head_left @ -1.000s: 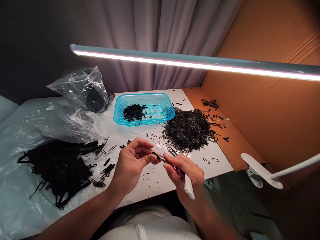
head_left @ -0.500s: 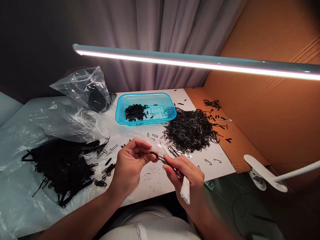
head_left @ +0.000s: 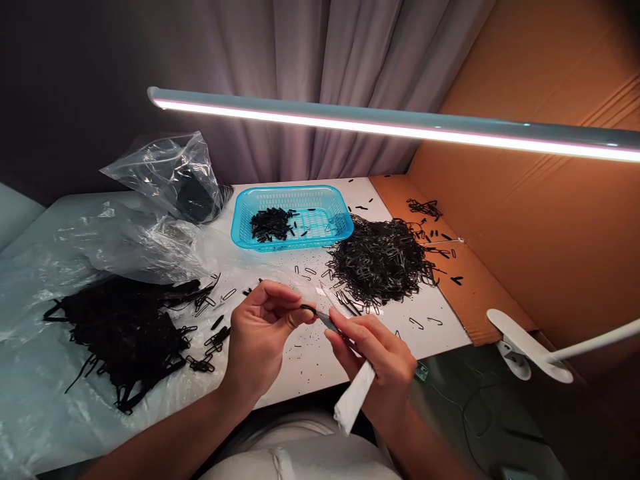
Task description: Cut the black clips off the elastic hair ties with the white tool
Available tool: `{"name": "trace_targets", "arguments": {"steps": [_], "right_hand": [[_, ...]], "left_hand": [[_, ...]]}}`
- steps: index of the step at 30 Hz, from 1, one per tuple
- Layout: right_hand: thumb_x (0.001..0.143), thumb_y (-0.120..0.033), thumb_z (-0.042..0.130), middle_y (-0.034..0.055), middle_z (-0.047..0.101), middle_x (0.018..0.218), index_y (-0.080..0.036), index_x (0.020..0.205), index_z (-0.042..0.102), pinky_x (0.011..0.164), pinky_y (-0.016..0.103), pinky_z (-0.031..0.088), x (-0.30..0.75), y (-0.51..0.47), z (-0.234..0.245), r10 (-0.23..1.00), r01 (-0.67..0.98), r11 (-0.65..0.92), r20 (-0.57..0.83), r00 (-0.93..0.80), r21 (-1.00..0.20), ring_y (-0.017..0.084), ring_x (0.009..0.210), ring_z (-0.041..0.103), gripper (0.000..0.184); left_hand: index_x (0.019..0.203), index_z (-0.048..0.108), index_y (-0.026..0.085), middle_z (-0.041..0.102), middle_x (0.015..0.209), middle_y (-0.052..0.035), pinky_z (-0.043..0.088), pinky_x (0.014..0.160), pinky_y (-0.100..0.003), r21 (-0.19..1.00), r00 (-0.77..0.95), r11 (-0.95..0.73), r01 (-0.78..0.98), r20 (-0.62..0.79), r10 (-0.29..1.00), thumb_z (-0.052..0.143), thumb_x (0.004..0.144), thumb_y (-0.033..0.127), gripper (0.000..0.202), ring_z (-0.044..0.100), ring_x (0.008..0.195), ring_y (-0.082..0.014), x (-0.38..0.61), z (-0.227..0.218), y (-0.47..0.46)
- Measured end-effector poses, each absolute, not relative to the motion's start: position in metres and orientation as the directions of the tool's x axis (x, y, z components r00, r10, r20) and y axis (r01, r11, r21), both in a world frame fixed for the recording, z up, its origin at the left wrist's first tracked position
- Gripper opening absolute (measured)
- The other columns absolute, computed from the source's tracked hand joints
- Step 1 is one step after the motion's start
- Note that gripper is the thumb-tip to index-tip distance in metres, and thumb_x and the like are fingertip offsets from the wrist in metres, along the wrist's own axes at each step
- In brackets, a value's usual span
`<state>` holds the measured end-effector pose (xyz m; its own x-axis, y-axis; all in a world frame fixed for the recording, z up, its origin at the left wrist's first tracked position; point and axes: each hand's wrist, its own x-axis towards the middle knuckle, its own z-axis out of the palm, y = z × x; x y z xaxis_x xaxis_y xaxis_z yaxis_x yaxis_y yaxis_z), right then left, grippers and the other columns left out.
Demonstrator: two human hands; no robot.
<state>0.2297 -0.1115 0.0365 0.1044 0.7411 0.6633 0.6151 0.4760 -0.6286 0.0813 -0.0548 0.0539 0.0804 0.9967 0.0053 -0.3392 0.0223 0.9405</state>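
Note:
My left hand (head_left: 263,337) pinches a small black paper clip (head_left: 309,309) between thumb and fingertips, above the white table (head_left: 310,360). My right hand (head_left: 377,353) grips a white-handled craft knife (head_left: 354,398), and its narrow blade (head_left: 326,320) reaches the clip. The contact point is small and partly hidden by my fingers. A heap of black paper clips (head_left: 380,260) lies just beyond my right hand. Several loose clips are scattered around both hands, among fine black specks.
A blue plastic basket (head_left: 325,223) holding black clips stands at the back. A black tangle (head_left: 120,340) lies on clear plastic sheeting at the left, behind which sits a plastic bag (head_left: 170,177). Cardboard (head_left: 525,200) walls the right side, and a lamp bar (head_left: 400,127) crosses overhead.
The knife has swung, its white handle now pointing lower left rather than straight down. My right hand has rolled slightly, while my left hand still pinches the clip.

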Motion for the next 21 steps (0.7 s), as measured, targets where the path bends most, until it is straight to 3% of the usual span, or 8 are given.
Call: {"name": "trace_targets", "arguments": {"steps": [5, 21], "right_hand": [[0.078, -0.003, 0.069, 0.0039, 0.066, 0.08, -0.02, 0.122, 0.066, 0.057, 0.022, 0.046, 0.2295, -0.1116, 0.0367, 0.733, 0.635, 0.488, 0.676, 0.076, -0.599, 0.01, 0.067, 0.058, 0.047], [0.081, -0.006, 0.067, 0.0034, 0.065, 0.079, -0.02, 0.117, 0.068, 0.056, 0.021, 0.047, 0.2281, -0.1122, 0.0374, 0.769, 0.584, 0.475, 0.633, 0.088, -0.658, 0.009, 0.065, 0.057, 0.039]], "left_hand": [[0.081, 0.062, 0.018, 0.074, 0.076, -0.0003, 0.057, 0.069, -0.02, 0.944, 0.04, -0.026, -0.329, 0.042, 0.998, 0.08, 0.07, 0.011, 0.022, 0.071, 0.071, -0.0123, 0.0822, 0.0534, -0.0582], [0.08, 0.065, 0.018, 0.074, 0.075, -0.0007, 0.057, 0.067, -0.021, 0.942, 0.032, 0.008, -0.336, 0.002, 0.999, 0.08, 0.069, 0.011, 0.02, 0.069, 0.067, -0.0116, 0.0801, 0.0518, -0.063]]}}
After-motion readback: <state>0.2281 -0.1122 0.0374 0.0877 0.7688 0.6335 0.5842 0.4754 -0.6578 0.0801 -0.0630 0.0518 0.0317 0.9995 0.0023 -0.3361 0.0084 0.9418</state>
